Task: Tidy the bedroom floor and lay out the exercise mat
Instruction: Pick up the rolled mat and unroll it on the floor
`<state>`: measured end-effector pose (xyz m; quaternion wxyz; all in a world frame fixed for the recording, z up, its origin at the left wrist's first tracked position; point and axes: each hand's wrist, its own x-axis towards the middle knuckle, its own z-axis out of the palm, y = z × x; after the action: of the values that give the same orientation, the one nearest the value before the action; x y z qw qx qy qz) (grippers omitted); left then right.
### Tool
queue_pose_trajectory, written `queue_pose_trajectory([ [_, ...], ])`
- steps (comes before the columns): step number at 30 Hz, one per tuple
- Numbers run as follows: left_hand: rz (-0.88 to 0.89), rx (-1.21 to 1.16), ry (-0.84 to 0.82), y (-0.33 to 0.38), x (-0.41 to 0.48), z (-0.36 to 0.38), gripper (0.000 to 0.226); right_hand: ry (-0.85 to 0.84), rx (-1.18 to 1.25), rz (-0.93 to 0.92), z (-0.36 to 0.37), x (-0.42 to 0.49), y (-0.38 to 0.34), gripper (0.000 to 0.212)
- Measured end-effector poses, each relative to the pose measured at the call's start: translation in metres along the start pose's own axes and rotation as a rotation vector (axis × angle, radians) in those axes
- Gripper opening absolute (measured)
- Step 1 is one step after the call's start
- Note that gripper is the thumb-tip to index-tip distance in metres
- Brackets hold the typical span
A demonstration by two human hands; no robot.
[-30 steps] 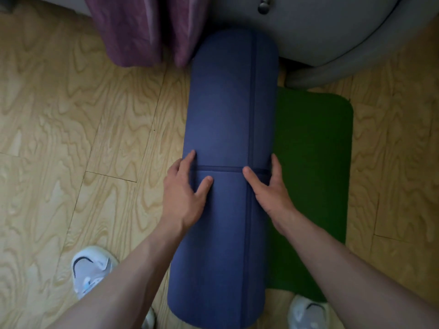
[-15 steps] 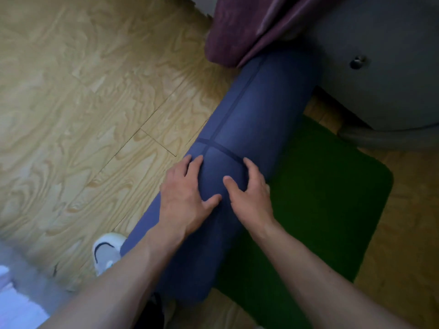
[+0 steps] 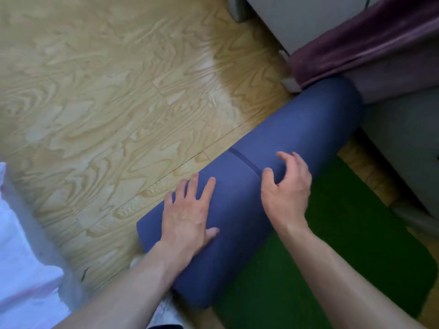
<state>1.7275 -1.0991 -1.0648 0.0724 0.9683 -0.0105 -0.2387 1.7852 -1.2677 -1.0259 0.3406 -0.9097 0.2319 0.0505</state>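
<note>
Left hand (image 3: 187,217) lies flat on the roll (image 3: 297,129), palm down, fingers straight and spread, thumb out to the side. Right hand (image 3: 286,186) sits just beside it, further along the same roll, with its fingers half bent like a claw and gripping nothing. Its thumb tip rests on the blue surface; whether the other fingertips touch cannot be told. Both forearms are bare.

The roll is a blue exercise mat, fully rolled up, lying slantwise on the floor (image 3: 95,91). A thin dark line (image 3: 244,160) crosses it between the two hands. Its near end lies under the left forearm. Its far end, beyond the right hand, touches a purple cloth (image 3: 361,43) and a grey piece of furniture (image 3: 403,143).

To the right of the right hand a green mat (image 3: 356,233) lies flat, and the roll's right side rests along its edge. To the left of the left hand the floor is pale wood-grain planks with thin seams, lit more brightly beyond the hands. Further left, at the frame's edge, lies something white and pinkish (image 3: 23,257), too blurred to name. Beyond the purple cloth stands a pale panel (image 3: 297,20).
</note>
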Motion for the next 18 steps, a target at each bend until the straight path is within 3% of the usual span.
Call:
queue_pose_trajectory([
  [3, -0.061, -0.022, 0.038, -0.029, 0.016, -0.007, 0.114, -0.151, -0.053, 0.322, 0.012, 0.008, 0.002, 0.068],
  [5, -0.085, -0.035, 0.075, -0.041, 0.025, -0.005, 0.110, -0.236, -0.001, 0.363, 0.029, 0.010, -0.001, 0.076],
  [8, -0.128, -0.115, 0.137, -0.050, 0.027, -0.004, 0.092, -0.233, -0.013, 0.273, 0.055, 0.013, -0.015, 0.079],
  [12, -0.084, -0.253, 0.314, -0.057, 0.029, -0.004, 0.044, -0.267, 0.045, 0.256, 0.083, 0.029, -0.040, 0.079],
  [15, -0.024, -0.276, 0.419, -0.057, 0.042, -0.002, 0.046, -0.305, 0.094, 0.140, 0.106, 0.039, -0.058, 0.075],
  [18, 0.023, -0.243, 0.431, -0.066, 0.059, 0.010, 0.063, -0.378, 0.112, -0.109, 0.138, 0.043, -0.082, 0.074],
])
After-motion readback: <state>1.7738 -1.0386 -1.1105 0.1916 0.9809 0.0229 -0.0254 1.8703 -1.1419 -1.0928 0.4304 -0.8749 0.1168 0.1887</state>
